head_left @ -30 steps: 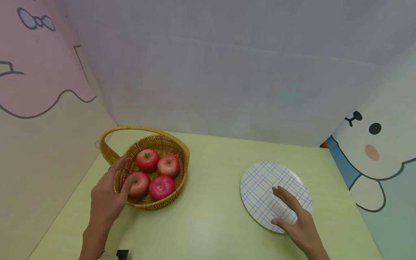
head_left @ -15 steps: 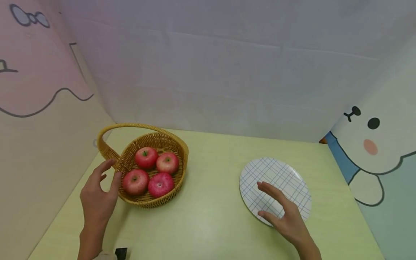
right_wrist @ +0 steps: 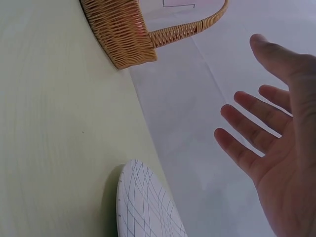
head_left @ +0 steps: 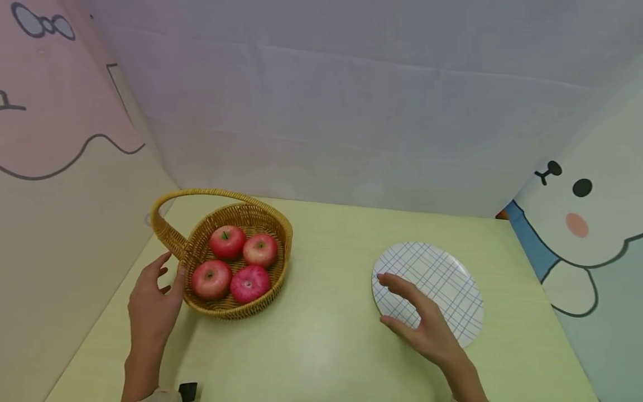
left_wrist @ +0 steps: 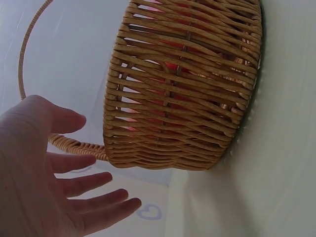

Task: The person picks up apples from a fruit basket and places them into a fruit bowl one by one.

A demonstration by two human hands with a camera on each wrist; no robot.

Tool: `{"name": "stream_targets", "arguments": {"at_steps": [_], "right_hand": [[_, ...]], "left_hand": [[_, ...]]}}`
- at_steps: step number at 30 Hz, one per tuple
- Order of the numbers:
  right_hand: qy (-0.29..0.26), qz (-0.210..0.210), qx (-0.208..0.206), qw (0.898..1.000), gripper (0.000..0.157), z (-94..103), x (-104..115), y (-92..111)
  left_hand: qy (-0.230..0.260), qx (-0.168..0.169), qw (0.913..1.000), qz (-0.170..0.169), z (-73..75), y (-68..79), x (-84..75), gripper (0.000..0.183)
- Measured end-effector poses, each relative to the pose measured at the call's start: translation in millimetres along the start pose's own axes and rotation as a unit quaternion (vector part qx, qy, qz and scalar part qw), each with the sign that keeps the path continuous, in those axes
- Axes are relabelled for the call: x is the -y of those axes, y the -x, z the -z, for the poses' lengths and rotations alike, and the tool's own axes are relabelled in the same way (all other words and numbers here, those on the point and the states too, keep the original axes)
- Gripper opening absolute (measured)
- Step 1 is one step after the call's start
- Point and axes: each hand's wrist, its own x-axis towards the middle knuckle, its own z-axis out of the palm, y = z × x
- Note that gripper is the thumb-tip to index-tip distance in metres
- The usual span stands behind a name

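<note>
A round wicker basket (head_left: 236,314) with a tall arched handle (head_left: 216,192) stands at the left of the table. Inside it lie several red apples (head_left: 211,280). My left hand (head_left: 153,301) is at the basket's near left side, thumb and fingers spread either side of the handle's base. In the left wrist view the fingers (left_wrist: 94,205) are apart and hold nothing. My right hand (head_left: 427,329) hovers over the left part of a white plate (head_left: 447,273) with a blue grid pattern. Its fingers are extended and its palm holds nothing, as the right wrist view shows.
The pale yellow table (head_left: 321,312) runs back to a grey-white cloth wall (head_left: 321,111). Cartoon-printed panels stand at the left (head_left: 60,223) and right (head_left: 613,223). A small black object (head_left: 188,391) is by the left sleeve at the front edge.
My left hand has drawn back from over the apples to the basket's left side. The right hand has moved leftward across the plate. Basket, apples and plate keep their places.
</note>
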Motion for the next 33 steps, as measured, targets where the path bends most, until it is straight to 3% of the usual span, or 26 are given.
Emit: {"name": "stream_targets", "arguments": {"at_steps": [5, 11, 17, 21, 27, 33], "right_hand": [[-0.024, 0.012, 0.007, 1.000, 0.070, -8.2, 5.3, -8.6], [-0.029, 0.025, 0.014, 0.999, 0.073, -21.9, -13.1, -6.9], [-0.037, 0.033, 0.031, 0.998, 0.074, -32.6, -20.8, -10.3], [-0.039, 0.036, 0.041, 0.998, 0.073, -38.1, -18.7, -15.6], [-0.032, 0.031, 0.060, 0.997, 0.071, -46.1, -15.1, -25.1], [-0.026, 0.032, 0.088, 0.995, 0.069, -57.1, -10.6, -37.2]], "left_hand": [[-0.025, 0.076, 0.9963, 0.031, -0.5, 0.8, 3.1, 0.062], [-0.030, 0.136, 0.9888, 0.054, -1.5, -0.5, 5.4, 0.071], [0.009, 0.183, 0.9802, 0.075, -0.2, -2.9, 10.7, 0.071], [0.067, 0.203, 0.9731, 0.086, 1.4, -4.6, 14.8, 0.068], [0.144, 0.204, 0.9640, 0.092, 0.8, -7.3, 20.3, 0.064], [0.194, 0.211, 0.9505, 0.121, 1.2, -10.6, 25.3, 0.062]]}}
